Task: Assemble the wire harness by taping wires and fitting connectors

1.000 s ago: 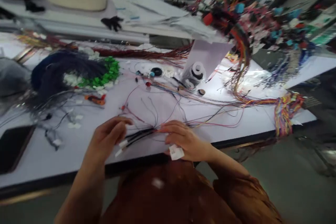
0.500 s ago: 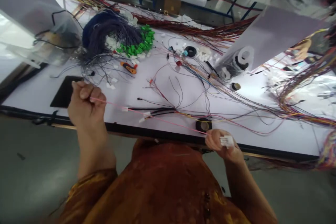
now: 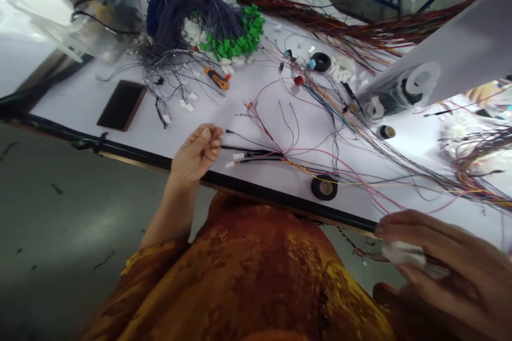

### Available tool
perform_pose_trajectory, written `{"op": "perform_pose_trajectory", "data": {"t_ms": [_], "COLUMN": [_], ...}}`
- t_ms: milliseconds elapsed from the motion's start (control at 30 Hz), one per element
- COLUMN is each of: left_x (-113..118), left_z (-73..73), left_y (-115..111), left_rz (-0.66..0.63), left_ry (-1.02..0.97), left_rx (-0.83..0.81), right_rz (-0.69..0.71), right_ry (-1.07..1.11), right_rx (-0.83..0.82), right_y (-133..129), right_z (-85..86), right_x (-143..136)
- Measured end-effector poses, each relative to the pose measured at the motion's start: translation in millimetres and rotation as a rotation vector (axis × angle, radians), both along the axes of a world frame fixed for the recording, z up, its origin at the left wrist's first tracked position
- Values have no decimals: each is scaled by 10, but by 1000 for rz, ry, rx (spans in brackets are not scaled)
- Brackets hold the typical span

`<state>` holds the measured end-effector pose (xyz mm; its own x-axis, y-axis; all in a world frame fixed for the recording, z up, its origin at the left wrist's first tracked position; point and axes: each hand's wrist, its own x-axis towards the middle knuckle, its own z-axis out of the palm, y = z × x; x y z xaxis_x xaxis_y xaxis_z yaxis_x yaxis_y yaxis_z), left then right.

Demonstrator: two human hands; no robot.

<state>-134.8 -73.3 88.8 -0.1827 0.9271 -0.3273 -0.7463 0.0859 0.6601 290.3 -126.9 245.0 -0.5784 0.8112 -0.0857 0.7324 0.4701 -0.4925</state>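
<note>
My left hand is over the table's front edge, its fingers curled in a pinch. Its fingertips meet the end of a black-sleeved wire branch; what lies between them is hidden. Two white connectors on neighbouring branches lie just right of it. At the lower right, close to the camera, my right hand is closed around a white plastic connector, blurred by motion. A pink wire runs from the harness toward this hand; whether it joins the connector I cannot tell.
Black tape roll lies near the front edge. An orange cutter, a dark flat phone-like object and a coil of blue wires with green connectors lie farther left. Wire bundles stretch rightward beside a slanted white post.
My left hand has moved right to the black-sleeved branch and no longer stretches the pink wire. My right hand has moved right and closer to the camera with the white connector. The view has shifted.
</note>
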Motion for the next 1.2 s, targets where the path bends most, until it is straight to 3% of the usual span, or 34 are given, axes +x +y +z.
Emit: {"op": "perform_pose_trajectory", "data": {"t_ms": [100, 167, 233, 300, 400, 500, 533, 667, 700, 800, 900, 967, 1033, 1100, 1133, 1200], "left_x": [151, 334, 573, 799, 945, 892, 880, 1024, 1078, 1116, 931, 791, 741, 820, 899, 1086], "left_z": [-205, -307, -350, -335, -268, -255, -271, -345, -349, -311, -265, -279, -335, -410, -444, -484], "left_y": [-108, -211, -271, -231, -11, 138, 129, -30, -36, 102, 264, 230, 75, -119, -196, -267], "left_rz": [-105, -329, -638, -809, -712, -551, -581, -1028, -1032, -762, -505, -453, -644, -977, -1080, -1108], "left_ry": [50, 59, -18, -158, -341, -337, -296, -180, -214, -376, -435, -394, -303, -199, -170, -203], "left_rx": [-42, -87, -97, -48, -36, -97, -124, -189, -186, -178, -189, -193, -202, -224, -237, -255], "right_rz": [70, 69, 105, 171, 259, 285, 273, 260, 290, 391, 399, 327, 228, 181, 192, 268], "right_ry": [-79, -160, -190, -163, -136, -130, -127, -105, -99, -84, -102, -125, -123, -68, -28, 45], "right_rx": [17, -36, -115, -190, -254, -240, -227, -226, -242, -296, -334, -323, -286, -256, -257, -298], "right_y": [210, 282, 291, 266, 228, 218, 219, 227, 226, 206, 170, 150, 139, 138, 142, 151], "right_z": [-196, -328, -424, -482, -538, -590, -605, -631, -629, -622, -632, -648, -653, -630, -605, -535], "right_x": [-142, -185, -215, -268, -379, -436, -436, -432, -439, -452, -387, -312, -259, -260, -283, -360]}}
